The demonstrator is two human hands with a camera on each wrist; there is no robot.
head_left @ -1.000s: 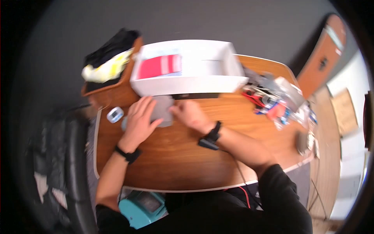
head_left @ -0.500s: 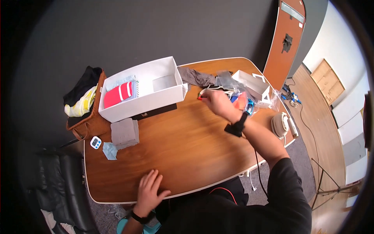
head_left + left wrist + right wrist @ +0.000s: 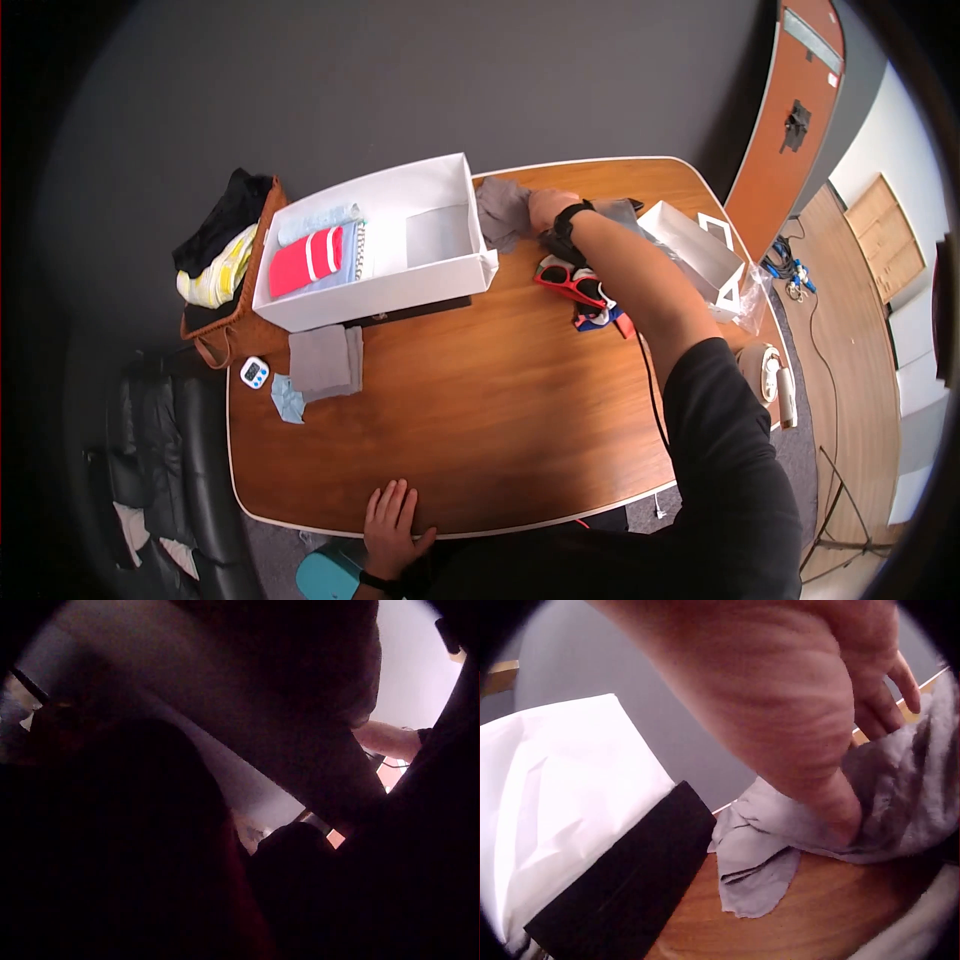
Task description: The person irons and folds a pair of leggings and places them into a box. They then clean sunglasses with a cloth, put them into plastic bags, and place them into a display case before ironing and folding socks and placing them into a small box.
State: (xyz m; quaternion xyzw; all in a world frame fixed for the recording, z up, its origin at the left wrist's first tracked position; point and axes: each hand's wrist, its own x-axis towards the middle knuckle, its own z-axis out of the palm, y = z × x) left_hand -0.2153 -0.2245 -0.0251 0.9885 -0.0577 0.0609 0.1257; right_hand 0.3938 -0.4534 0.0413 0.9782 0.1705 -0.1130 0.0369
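At the far side of the table, my right hand (image 3: 548,208) is on a crumpled grey cloth (image 3: 500,212), just right of the long white box (image 3: 390,288). In the right wrist view the thumb of that hand (image 3: 780,697) digs into the grey cloth (image 3: 761,885), and its other fingers reach over the far side, so the hand grips a bunch of it. My left hand (image 3: 393,528) rests with straight fingers on the table's front edge. The left wrist view is mostly dark.
Folded cloths, one of them red (image 3: 308,262), lie in the white box. A folded grey cloth (image 3: 320,362), a light blue cloth (image 3: 288,402) and a timer (image 3: 254,373) lie on the left. Red sunglasses (image 3: 572,285) and a small white box (image 3: 690,245) are on the right.
My left hand has drawn back from the folded grey cloth to the front edge. The right hand has left that cloth, passed over the pile of small items, and gripped the crumpled grey cloth.
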